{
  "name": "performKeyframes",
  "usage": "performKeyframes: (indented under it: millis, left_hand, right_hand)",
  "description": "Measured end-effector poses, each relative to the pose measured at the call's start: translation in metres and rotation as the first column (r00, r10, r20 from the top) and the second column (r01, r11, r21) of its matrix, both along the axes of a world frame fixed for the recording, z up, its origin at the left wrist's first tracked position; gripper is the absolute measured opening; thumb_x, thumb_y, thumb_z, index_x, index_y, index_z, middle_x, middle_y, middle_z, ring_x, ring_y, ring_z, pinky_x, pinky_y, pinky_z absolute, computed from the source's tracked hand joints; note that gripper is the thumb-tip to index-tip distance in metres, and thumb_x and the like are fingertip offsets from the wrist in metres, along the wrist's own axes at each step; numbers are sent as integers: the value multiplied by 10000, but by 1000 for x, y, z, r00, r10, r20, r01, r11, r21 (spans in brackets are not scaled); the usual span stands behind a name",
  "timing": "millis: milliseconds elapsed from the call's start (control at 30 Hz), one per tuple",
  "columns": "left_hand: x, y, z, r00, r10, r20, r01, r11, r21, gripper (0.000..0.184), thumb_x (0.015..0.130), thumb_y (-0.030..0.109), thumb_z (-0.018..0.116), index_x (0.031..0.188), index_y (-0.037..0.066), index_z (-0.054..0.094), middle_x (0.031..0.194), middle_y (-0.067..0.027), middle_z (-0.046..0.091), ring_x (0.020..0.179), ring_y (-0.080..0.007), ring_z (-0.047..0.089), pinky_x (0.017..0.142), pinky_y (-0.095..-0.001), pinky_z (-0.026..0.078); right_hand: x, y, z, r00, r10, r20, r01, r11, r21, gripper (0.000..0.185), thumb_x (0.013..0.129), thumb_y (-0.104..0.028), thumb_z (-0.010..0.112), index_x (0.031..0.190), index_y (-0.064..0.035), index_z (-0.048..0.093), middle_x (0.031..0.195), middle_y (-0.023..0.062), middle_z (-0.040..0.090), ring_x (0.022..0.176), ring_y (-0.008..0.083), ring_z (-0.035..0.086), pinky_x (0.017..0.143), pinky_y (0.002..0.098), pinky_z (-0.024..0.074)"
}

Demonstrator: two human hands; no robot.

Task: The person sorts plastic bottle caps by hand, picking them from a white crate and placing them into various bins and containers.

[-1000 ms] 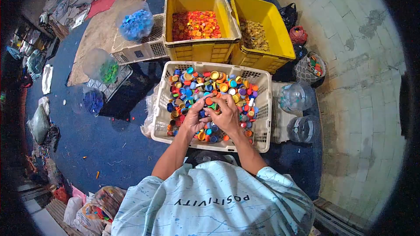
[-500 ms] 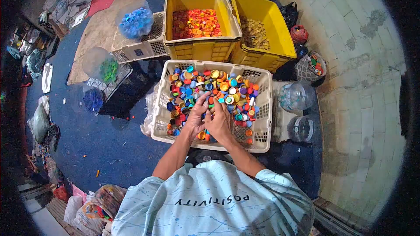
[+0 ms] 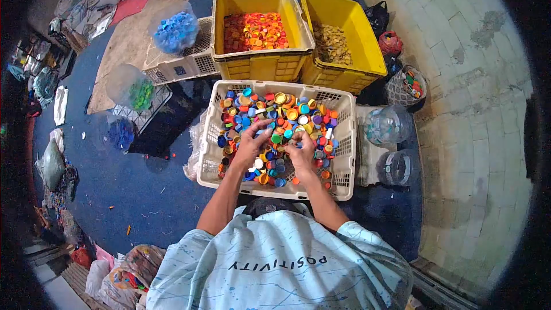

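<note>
Reaching over a white perforated crate (image 3: 344, 163), two bare hands work among mixed plastic bottle caps (image 3: 293, 114), which spread in a loose, many-coloured heap across the crate's floor. The left hand (image 3: 251, 144) is held above the heap with its fingers extended toward the far right, thumb and forefinger parted; whether a cap lies against them cannot be told. The right hand (image 3: 302, 150), just beside it but apart, has its fingers bent inward toward the thumb, low over the caps; whether the tips pinch one cannot be made out. A green cap (image 3: 276, 138) shows in the gap between the hands, and a white cap (image 3: 258, 163) lies on the near side, close to the left wrist.

Beyond the crate's far edge stand two yellow bins: the left bin (image 3: 261, 68) contains orange and red caps (image 3: 256, 32), the right bin (image 3: 363, 34) pale tan caps (image 3: 331, 44). To the left are three clear containers, holding light blue caps (image 3: 175, 31), green caps (image 3: 141, 94) and dark blue caps (image 3: 121, 134). To the right, two clear plastic vessels (image 3: 388, 126) sit one nearer than the other.
</note>
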State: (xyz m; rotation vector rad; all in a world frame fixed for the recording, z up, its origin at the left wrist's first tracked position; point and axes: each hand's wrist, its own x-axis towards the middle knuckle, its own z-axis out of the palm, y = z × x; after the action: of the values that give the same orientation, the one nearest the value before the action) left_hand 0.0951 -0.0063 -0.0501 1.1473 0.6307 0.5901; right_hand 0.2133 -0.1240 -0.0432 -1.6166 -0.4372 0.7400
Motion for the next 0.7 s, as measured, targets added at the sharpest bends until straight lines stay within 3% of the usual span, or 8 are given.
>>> performKeyframes:
  millis: [67,100,233,300,367,400,533,700]
  left_hand:
    - [5,3,-11,962,217,-167,-30,691,722,406,820,227,705,1170,56,592,889,-85,604,734,-184,594,598,-313,478]
    - [5,3,9,917,265,-297,58,648,759,392,782,253,734,1087,30,628,923,-138,612,812,-249,619,717,-364,489]
    - [9,-3,21,863,361,-353,19,674,738,364,782,275,737,1026,27,628,836,-103,599,774,-208,601,663,-334,478]
    - [15,0,0,909,370,-192,-169,747,643,318,793,288,731,974,48,626,770,-64,587,682,-160,584,551,-294,464]
    - [6,2,0,945,181,-274,-191,981,-12,296,832,312,691,981,66,625,796,-37,583,689,-114,564,549,-271,448]
    - [5,5,5,963,80,-256,-171,918,-357,287,851,325,671,984,74,625,809,-24,581,692,-91,554,548,-259,440]
    - [-9,-3,5,988,33,150,88,678,-730,244,895,333,605,969,102,580,795,-3,568,604,-54,513,419,-171,345]
    - [-2,-18,31,988,76,132,60,605,-794,217,915,342,569,968,132,571,773,25,580,587,-61,524,407,-179,344]
  right_hand:
    - [-2,0,-7,979,-16,203,14,1000,10,290,682,-61,699,906,-57,514,766,18,468,709,135,460,640,298,410]
    - [-3,-1,-8,953,-23,301,20,1000,14,296,696,-59,697,933,-55,519,766,31,480,707,147,474,641,307,419]
    - [-7,-1,4,776,87,624,-8,992,-128,359,734,-75,698,1042,-43,518,802,82,554,739,219,551,643,355,457]
    - [-9,1,15,847,111,520,-65,992,-105,359,730,-70,698,1043,-41,524,871,84,575,789,213,560,655,341,461]
    - [-10,1,21,884,148,444,-116,988,-98,379,723,-66,700,1061,-41,531,941,88,586,839,207,564,668,327,465]
    - [-8,2,22,888,168,427,-138,985,-100,399,718,-66,704,1079,-42,536,977,91,588,864,204,564,676,320,468]
    - [-4,7,18,898,254,359,-243,967,-74,504,705,-105,724,1172,-47,544,1021,100,577,917,216,558,732,320,469]
    - [-4,16,21,835,320,448,-306,946,-105,493,704,-209,751,1139,-39,596,1005,127,567,928,260,555,805,358,453]
